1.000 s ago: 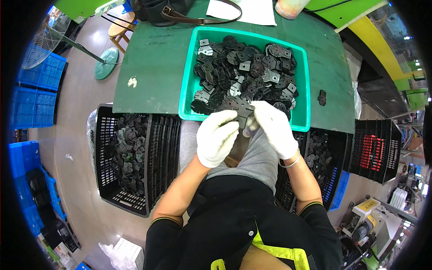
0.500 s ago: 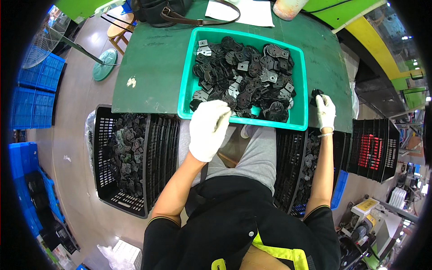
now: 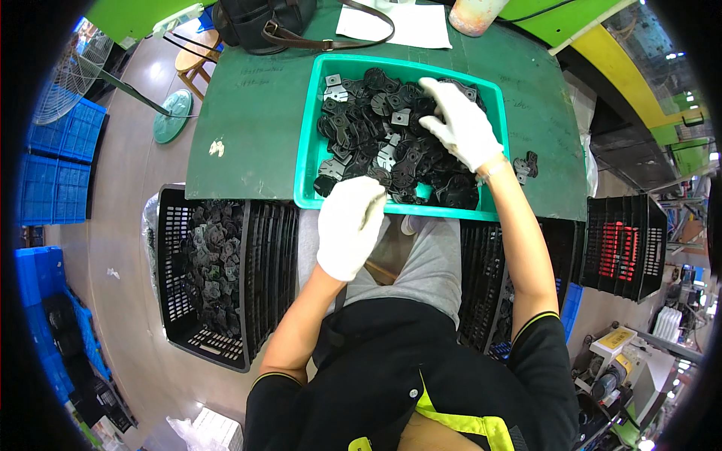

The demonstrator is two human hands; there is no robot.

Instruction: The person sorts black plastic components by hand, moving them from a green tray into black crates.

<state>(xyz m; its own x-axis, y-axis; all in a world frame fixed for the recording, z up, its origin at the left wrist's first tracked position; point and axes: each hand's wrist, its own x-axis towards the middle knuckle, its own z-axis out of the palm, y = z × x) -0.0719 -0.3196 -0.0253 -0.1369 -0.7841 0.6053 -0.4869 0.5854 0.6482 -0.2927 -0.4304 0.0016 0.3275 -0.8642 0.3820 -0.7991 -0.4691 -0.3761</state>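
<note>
Your right hand (image 3: 460,124) rests fingers spread on the black flat parts (image 3: 391,139) heaped in the teal tray (image 3: 308,150), whose long axis runs left to right across the green table (image 3: 248,128). Your left hand (image 3: 350,225) hovers at the tray's near rim, curled; I cannot tell whether it holds anything.

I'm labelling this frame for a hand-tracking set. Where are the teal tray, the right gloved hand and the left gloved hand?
teal tray (image 3: 307,154), head view, its left wall.
right gloved hand (image 3: 460,126), head view, back of the glove.
left gloved hand (image 3: 350,225), head view, back of the glove.

Black flat parts (image 3: 391,146) heaped in teal tray (image 3: 307,158)
</note>
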